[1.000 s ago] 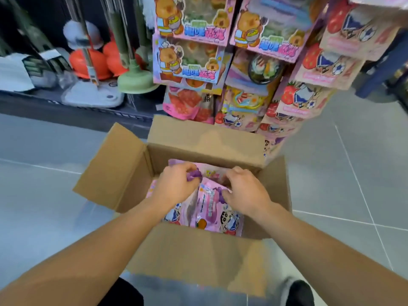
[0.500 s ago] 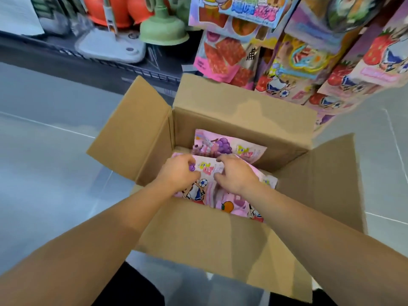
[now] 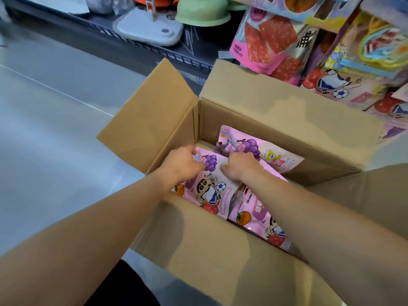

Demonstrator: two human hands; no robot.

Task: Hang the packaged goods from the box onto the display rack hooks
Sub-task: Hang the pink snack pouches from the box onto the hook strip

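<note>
**Both hands on a packet inside the carton**

Gripping the top edge of a pink snack packet printed with purple grapes and a cartoon boy with a football (image 3: 209, 184), the left hand (image 3: 181, 162) curls its fingers round the packet's upper left corner, while the right hand (image 3: 239, 165) grasps the same packet at its upper right, fingers bent over the edge. The packet lies inside the open brown cardboard box (image 3: 220, 250), which stands on the grey tiled floor (image 3: 55, 140) with its flaps folded outward.

Writing on the packet is too small and blurred to read; only the pictures show: grapes, an orange, a strawberry, a football. Two more pink packets of the same kind lie in the box: one flat against the far wall (image 3: 260, 149), one under the right forearm near the front (image 3: 260, 219).

Beyond the box, hanging packaged goods (image 3: 344, 69) crowd the display rack, among them a pink bag showing red meat slices (image 3: 262, 38) with a large dark Chinese character beside it. To the left, on a low dark shelf (image 3: 141, 38), sit a white flat mop base (image 3: 148, 29) and a pale green plunger cup (image 3: 203, 14).
</note>
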